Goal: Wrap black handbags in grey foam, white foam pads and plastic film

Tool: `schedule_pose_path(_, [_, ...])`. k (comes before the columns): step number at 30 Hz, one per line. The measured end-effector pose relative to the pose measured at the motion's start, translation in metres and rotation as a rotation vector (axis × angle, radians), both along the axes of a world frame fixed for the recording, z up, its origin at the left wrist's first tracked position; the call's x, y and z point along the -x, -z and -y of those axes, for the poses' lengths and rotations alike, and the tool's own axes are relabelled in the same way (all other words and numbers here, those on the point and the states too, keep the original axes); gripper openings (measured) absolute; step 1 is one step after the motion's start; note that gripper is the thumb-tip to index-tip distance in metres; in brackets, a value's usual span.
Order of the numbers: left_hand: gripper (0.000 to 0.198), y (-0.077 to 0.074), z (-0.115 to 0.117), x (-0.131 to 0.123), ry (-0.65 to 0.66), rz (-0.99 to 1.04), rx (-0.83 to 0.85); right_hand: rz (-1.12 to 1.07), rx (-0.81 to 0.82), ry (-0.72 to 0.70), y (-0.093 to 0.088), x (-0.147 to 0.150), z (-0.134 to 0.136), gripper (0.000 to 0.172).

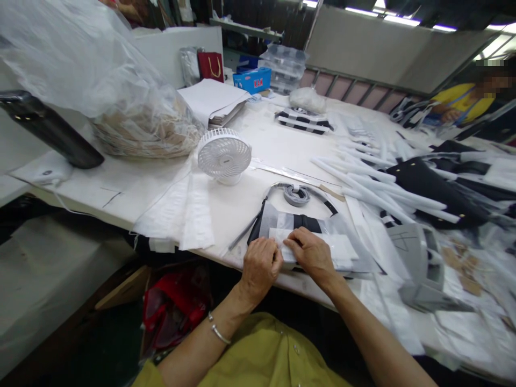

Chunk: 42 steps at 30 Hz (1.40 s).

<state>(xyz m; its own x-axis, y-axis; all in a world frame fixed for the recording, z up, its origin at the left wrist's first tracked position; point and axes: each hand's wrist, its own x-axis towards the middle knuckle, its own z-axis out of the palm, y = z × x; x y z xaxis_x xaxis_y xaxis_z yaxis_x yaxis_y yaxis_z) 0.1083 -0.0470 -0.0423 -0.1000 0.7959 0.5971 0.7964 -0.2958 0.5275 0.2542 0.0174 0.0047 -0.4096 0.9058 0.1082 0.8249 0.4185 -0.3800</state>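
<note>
A black-and-grey striped handbag [305, 221] lies at the table's front edge, partly under translucent wrapping. Its dark handle [330, 204] arches at the back, with a rolled grey strap [296, 195] inside the arch. Across the bag's near side lies a thin white wrapping sheet [341, 247]. My left hand [261, 267] is closed in a fist at the sheet's left end. Close beside it, my right hand [311, 255] is closed with thumb and finger pinching the same sheet. The fingertips of both hands are partly hidden.
A small white fan [224, 156] stands left of the bag, near a dark bottle [52, 129] and a big plastic bag [133, 102]. White foam tubes [371, 183], black bag pieces [435, 183] and a grey tape dispenser [419, 258] lie right. Another person [463, 102] sits far right.
</note>
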Motion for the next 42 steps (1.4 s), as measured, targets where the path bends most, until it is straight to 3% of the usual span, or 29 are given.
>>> schedule_pose_path(6, [0.012,-0.009,0.003,0.003,0.027,-0.144,0.015,0.077,0.037,0.02,-0.003,0.003,0.0,0.015])
schedule_pose_path(11, [0.022,-0.017,0.019,-0.003,0.108,-0.323,-0.129,0.094,0.054,0.036,-0.004,0.004,0.001,0.013])
schedule_pose_path(16, [0.034,-0.007,0.032,-0.012,0.124,-0.443,-0.046,0.083,0.093,0.077,-0.006,0.007,0.0,0.012])
schedule_pose_path(22, [0.039,-0.001,0.032,-0.014,0.081,-0.491,-0.034,0.088,0.094,0.091,-0.007,0.009,-0.006,0.012])
schedule_pose_path(25, [0.039,-0.004,0.033,-0.015,0.069,-0.497,-0.044,0.018,0.06,0.091,-0.007,0.009,-0.011,0.01])
schedule_pose_path(28, [0.039,-0.008,0.034,-0.015,0.061,-0.508,-0.045,-0.24,0.083,0.067,-0.017,0.001,-0.01,0.008])
schedule_pose_path(30, [0.039,-0.01,0.034,-0.015,0.06,-0.516,-0.037,-0.461,0.118,0.124,-0.032,-0.018,-0.003,0.015])
schedule_pose_path(33, [0.04,-0.011,0.033,-0.015,0.074,-0.511,-0.018,-0.644,0.059,0.364,-0.058,-0.075,0.013,0.028])
schedule_pose_path(38, [0.039,-0.013,0.033,-0.015,0.078,-0.496,-0.066,-0.516,-0.255,0.815,-0.079,-0.216,0.04,0.04])
schedule_pose_path(42, [0.039,-0.011,0.027,-0.01,0.085,-0.526,-0.133,-0.338,-0.243,0.982,-0.07,-0.295,0.052,0.035])
